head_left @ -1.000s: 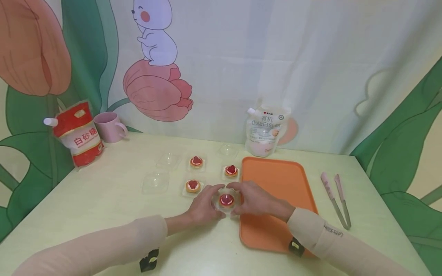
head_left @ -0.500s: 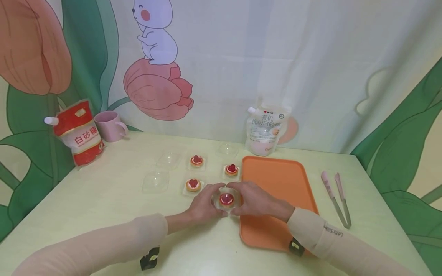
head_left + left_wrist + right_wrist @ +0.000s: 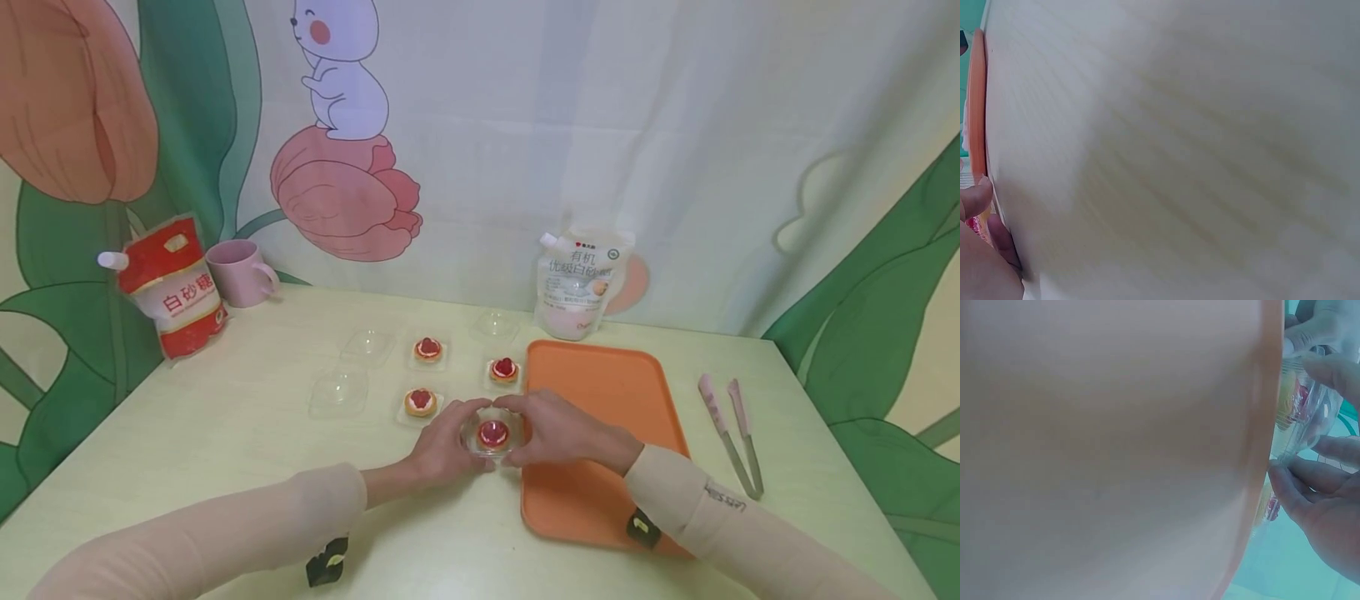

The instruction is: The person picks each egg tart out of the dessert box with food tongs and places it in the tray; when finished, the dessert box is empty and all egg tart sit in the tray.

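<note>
A clear plastic tart box (image 3: 489, 414) is between my hands near the tray's left edge, with a red-topped tart (image 3: 492, 434) inside. On its left side my left hand (image 3: 442, 446) holds it, thumb at the near edge and fingers at the far edge. My right hand (image 3: 558, 429) grips the opposite side in the same way. In the right wrist view the domed lid (image 3: 1322, 419) shows over the tart, with fingertips at its rim. Only part of a hand (image 3: 982, 250) shows in the left wrist view. Whether the lid is fully pressed down I cannot tell.
Beyond the hands stand tarts on clear bases (image 3: 421, 403), (image 3: 428, 350), (image 3: 504, 371). Clear lids (image 3: 339, 395) lie left and behind. An orange tray (image 3: 600, 383) is at right, tongs (image 3: 735, 437) beyond it. Sugar pouches (image 3: 573, 287), (image 3: 180, 292) and a pink mug (image 3: 240, 273) stand at the back.
Both hands keep their hold on the tart box in nearly the same place. The whole head view has shifted very slightly.
</note>
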`<state>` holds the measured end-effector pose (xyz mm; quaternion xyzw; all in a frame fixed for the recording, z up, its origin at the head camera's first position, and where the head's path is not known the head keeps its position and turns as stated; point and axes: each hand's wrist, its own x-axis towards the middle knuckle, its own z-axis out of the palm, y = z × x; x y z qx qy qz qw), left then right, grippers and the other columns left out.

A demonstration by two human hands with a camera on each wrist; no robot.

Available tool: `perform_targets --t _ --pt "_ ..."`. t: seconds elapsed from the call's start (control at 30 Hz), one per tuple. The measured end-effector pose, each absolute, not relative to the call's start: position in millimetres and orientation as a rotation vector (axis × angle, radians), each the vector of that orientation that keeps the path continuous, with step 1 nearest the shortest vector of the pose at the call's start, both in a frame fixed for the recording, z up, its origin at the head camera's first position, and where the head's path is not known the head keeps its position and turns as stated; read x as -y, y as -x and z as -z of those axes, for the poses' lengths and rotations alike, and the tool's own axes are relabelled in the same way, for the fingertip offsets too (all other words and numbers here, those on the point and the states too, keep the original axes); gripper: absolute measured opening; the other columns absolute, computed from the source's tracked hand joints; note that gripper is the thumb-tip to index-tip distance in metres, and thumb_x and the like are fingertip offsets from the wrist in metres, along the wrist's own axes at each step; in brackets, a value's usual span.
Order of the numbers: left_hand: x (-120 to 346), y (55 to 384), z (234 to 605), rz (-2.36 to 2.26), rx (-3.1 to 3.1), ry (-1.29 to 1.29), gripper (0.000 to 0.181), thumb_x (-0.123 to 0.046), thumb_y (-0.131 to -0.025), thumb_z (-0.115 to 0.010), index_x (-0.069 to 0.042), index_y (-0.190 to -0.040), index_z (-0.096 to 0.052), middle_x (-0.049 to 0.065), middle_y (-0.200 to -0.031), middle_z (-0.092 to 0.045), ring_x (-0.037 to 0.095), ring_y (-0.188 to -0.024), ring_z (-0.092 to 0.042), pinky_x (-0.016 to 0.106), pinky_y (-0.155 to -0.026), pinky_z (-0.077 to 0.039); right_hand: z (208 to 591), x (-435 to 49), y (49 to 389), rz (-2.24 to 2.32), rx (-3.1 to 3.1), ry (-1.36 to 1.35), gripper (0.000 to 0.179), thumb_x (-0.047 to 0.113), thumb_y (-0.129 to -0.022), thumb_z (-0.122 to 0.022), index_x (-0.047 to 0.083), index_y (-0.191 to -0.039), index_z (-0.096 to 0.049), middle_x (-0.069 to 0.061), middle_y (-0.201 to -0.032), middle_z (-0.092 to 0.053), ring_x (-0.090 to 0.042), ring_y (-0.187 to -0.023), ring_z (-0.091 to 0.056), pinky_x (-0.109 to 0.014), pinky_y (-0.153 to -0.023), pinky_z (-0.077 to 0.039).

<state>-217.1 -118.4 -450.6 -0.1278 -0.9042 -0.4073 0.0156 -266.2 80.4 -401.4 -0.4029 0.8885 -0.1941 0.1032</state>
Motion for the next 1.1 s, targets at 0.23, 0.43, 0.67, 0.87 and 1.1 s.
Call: perform_targets --t 0.23,0.43,0.67,0.87,1.1 --pt "118.5 215.9 449.7 1.287 2.847 0.374 0.08 -0.014 -0.07 -0.09 -0.014 -0.141 -0.053 0.01 -0.117 -0.061 0.017 -0.091 -0.054 0.041 -0.086 -0.045 398.3 -80.5 271.3 0.538 -2.572 1.179 0.067 0.027 -0.078 -0.084 0.008 -0.137 -0.059 -0.003 -0.08 -0.065 -0.01 -0.062 -0.048 -0.023 -0.054 -0.04" --pt "119.0 215.7 449.3 1.287 2.835 0.386 0.08 -0.014 -0.071 -0.089 -0.013 -0.141 -0.052 0.009 -0.114 -0.061 0.016 -0.089 -0.054 0.038 -0.084 -0.045 394.5 -80.3 273.7 0.525 -2.549 1.202 0.067 0.029 -0.077 -0.084 0.007 -0.136 -0.06 -0.006 -0.084 -0.066 -0.009 -0.06 -0.046 -0.023 -0.055 -0.038" --pt "119.7 215.7 449.2 1.297 2.828 0.384 0.08 -0.013 -0.07 -0.09 -0.016 -0.141 -0.053 0.007 -0.112 -0.061 0.018 -0.095 -0.054 0.04 -0.086 -0.046 393.5 -78.2 275.8 0.439 -2.552 1.255 0.068 0.032 -0.077 -0.083 0.011 -0.138 -0.059 -0.001 -0.076 -0.063 -0.007 -0.059 -0.046 -0.023 -0.055 -0.037" --pt "118.9 215.7 449.7 1.245 2.838 0.393 0.081 -0.015 -0.068 -0.091 -0.015 -0.14 -0.054 0.008 -0.111 -0.061 0.021 -0.102 -0.056 0.045 -0.092 -0.049 397.5 -77.0 273.3 0.397 -2.563 1.327 0.075 0.038 -0.077 -0.085 0.019 -0.143 -0.056 0.004 -0.117 -0.071 -0.009 -0.076 -0.055 -0.021 -0.062 -0.046" --pt "117.0 216.3 447.9 1.257 2.867 0.352 0.08 -0.016 -0.07 -0.091 -0.017 -0.14 -0.053 0.006 -0.111 -0.06 0.021 -0.102 -0.055 0.045 -0.09 -0.048 400.7 -78.2 270.8 0.366 -2.604 1.381 0.072 0.035 -0.081 -0.081 0.021 -0.146 -0.052 0.006 -0.119 -0.07 -0.008 -0.079 -0.056 -0.021 -0.065 -0.048"
